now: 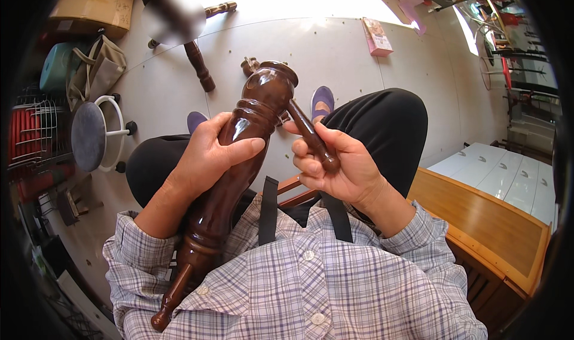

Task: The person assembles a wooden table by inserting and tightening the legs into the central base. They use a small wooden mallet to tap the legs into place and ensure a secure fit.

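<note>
A glossy dark-brown turned wooden post (222,205) lies slanted across my lap, its lower end against my shirt and its rounded, ringed end pointing away from me. My left hand (209,155) is wrapped round the middle of the post, thumb on top. A short turned peg (312,135) sticks out sideways near the far end. My right hand (341,164) is closed round the outer part of this peg. Another peg (170,298) juts from the near end, resting by my left sleeve. A further peg (250,66) shows partly behind the far end.
A dark turned wooden piece with legs (198,66) stands on the floor ahead, partly blurred. At left are a round stool (89,137), a beige bag (98,68) and a cardboard box (92,6). A pink package (376,37) lies ahead; a wooden cabinet (478,220) stands at right.
</note>
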`<state>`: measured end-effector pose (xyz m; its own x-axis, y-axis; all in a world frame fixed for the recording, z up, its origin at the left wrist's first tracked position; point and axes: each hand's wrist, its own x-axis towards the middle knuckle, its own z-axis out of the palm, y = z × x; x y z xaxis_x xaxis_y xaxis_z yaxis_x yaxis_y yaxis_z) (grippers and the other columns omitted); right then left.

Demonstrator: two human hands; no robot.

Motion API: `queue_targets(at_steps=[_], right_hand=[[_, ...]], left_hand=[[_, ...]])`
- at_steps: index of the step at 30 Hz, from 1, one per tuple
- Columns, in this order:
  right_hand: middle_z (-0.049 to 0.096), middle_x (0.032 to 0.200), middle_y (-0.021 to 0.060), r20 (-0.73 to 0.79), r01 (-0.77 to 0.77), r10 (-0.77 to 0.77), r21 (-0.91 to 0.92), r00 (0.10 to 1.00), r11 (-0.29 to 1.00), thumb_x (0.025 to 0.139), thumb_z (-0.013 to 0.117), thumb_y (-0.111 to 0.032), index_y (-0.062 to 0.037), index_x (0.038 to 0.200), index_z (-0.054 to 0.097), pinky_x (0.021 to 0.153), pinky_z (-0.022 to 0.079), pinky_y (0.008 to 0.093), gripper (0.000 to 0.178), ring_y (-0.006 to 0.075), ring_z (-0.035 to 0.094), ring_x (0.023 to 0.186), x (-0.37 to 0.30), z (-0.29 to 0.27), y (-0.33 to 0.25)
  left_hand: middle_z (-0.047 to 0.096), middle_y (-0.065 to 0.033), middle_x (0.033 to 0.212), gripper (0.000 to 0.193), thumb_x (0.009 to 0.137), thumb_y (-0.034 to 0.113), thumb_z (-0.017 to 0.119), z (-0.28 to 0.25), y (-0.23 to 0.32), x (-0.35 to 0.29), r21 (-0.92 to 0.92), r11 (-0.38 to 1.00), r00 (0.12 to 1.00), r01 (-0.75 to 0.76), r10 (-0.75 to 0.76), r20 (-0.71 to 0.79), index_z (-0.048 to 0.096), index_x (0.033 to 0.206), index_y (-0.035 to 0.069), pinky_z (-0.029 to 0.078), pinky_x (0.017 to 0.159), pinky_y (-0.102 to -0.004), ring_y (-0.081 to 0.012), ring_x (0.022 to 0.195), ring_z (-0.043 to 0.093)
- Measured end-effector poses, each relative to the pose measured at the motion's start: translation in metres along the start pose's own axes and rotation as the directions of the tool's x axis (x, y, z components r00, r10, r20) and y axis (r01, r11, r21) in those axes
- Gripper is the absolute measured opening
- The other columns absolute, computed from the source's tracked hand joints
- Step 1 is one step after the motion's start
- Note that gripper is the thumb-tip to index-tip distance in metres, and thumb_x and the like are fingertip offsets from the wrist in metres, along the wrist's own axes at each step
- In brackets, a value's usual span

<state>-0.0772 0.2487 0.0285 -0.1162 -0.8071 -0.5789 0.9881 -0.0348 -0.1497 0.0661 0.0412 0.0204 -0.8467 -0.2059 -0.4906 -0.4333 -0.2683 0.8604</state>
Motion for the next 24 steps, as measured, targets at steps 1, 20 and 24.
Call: queue_targets(at_steps=[1,20,24], right_hand=[[0.065,0.089,0.0095,-0.051,0.048,-0.067,-0.308,0.996,0.95,0.111,0.05,-0.027,0.0089,0.139,0.048,0.057,0.052,0.0255,0.046,0.0131,0.063,0.068,-0.002,0.002,-0.003],[0.05,0.077,-0.0001,0.207,-0.121,0.092,0.133,0.974,0.984,0.113,0.041,-0.039,0.0003,0.132,0.054,0.045,0.041,0.024,0.045,0.0081,0.045,0.056,0.006,-0.016,0.005],[0.061,0.073,0.0059,-0.078,0.033,-0.287,-0.931,0.955,0.365,0.108,0.055,-0.039,0.0066,0.132,0.053,0.056,0.053,0.0304,0.052,0.0141,0.062,0.062,-0.01,0.003,-0.018]], left_hand=[[0.07,-0.01,0.096,0.05,0.086,0.028,0.079,0.0,0.001,0.0,0.017,1.0,1.0,0.007,-0.007,0.003,0.06,0.119,-0.005,0.057,0.074,-0.0274,-0.0143,0.081,0.068],[0.069,-0.0076,0.095,0.044,0.088,0.021,0.077,0.003,0.002,-0.001,-0.013,1.0,1.0,-0.022,0.022,-0.022,0.059,0.12,-0.004,0.057,0.073,-0.0265,-0.0123,0.079,0.067],[0.07,-0.0107,0.095,0.051,0.085,0.029,0.08,0.0,-0.002,-0.001,0.035,0.999,0.999,-0.031,0.031,-0.015,0.061,0.117,-0.006,0.057,0.074,-0.0276,-0.0145,0.08,0.069]])
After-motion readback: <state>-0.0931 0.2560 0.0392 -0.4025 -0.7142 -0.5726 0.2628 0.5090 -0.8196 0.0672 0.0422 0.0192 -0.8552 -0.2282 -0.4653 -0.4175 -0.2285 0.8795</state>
